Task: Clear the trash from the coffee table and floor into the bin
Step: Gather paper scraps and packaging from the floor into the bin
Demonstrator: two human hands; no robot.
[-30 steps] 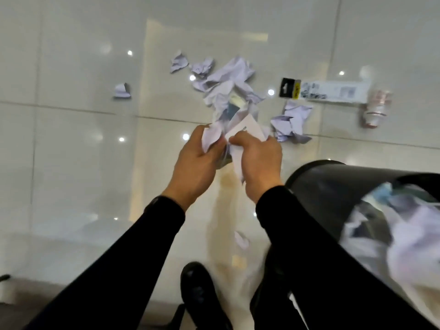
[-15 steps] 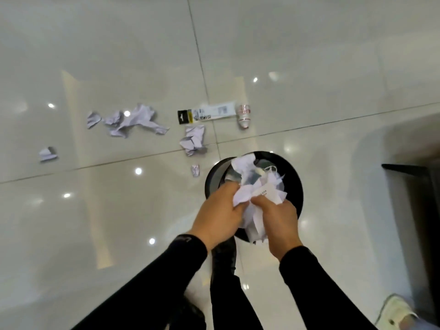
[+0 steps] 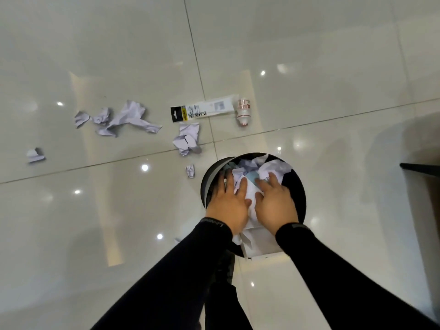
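Note:
A black round bin (image 3: 206,184) stands on the glossy tiled floor, stuffed with crumpled white paper (image 3: 273,167). My left hand (image 3: 228,206) and my right hand (image 3: 276,206) lie palm down on that paper, fingers spread, side by side over the bin's mouth. White paper (image 3: 259,241) sticks out over the bin's near rim below my wrists. On the floor lie a crumpled paper cluster (image 3: 128,117), a paper wad (image 3: 188,139), a tiny scrap (image 3: 190,171), a far-left scrap (image 3: 35,155), a long packaging strip (image 3: 204,109) and a small plastic cup (image 3: 243,113).
A dark furniture edge (image 3: 419,167) juts in at the right. My dark-trousered leg (image 3: 219,294) stands just behind the bin, between my arms. The floor trash lies left of and beyond the bin.
Both hands carried a bundle of paper from the floor pile to the bin, let it go inside and now press flat on it with fingers spread.

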